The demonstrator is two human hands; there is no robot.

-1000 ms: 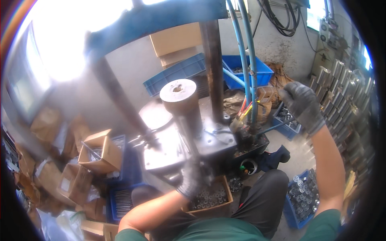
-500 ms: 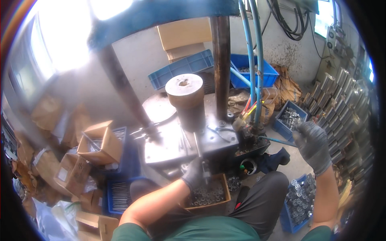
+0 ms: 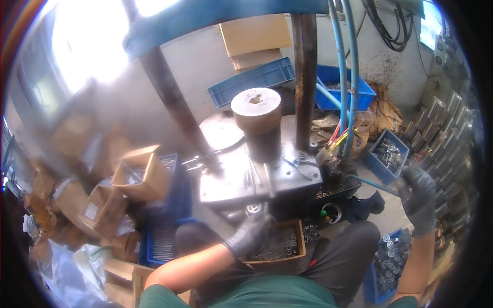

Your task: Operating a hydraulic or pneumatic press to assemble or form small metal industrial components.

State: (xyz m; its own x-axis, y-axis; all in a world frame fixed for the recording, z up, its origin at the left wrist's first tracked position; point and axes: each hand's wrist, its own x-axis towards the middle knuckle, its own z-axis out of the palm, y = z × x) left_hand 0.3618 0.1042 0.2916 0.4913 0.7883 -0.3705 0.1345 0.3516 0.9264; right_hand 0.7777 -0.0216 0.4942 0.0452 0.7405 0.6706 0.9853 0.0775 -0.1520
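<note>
Both my hands wear grey work gloves. My left hand (image 3: 251, 235) is low in front of the press's metal plate, above a cardboard box (image 3: 301, 240) of small metal parts. Its fingers are curled and smeared; what they hold is hidden. Just beyond it a round slotted metal part (image 3: 253, 209) lies at the plate's front edge, and a thin metal rod (image 3: 269, 179) shows on the near side of a thick upright cylinder (image 3: 257, 123). At the right my right hand (image 3: 418, 200) has bent fingers at the end of a blue lever (image 3: 374, 184), covering its tip.
Blue crates of metal parts stand on the right, one near (image 3: 371, 280) and one farther off (image 3: 380, 163). Stacked metal pieces (image 3: 444, 143) line the right side. Cardboard boxes (image 3: 141, 177) and a blue crate of rods (image 3: 163, 246) sit left. Steel posts (image 3: 304, 77) frame the press.
The view has shifted, so the scene sits farther right. My left hand has drawn back from the plate toward me. My right hand and the lever's end have dropped a little.
</note>
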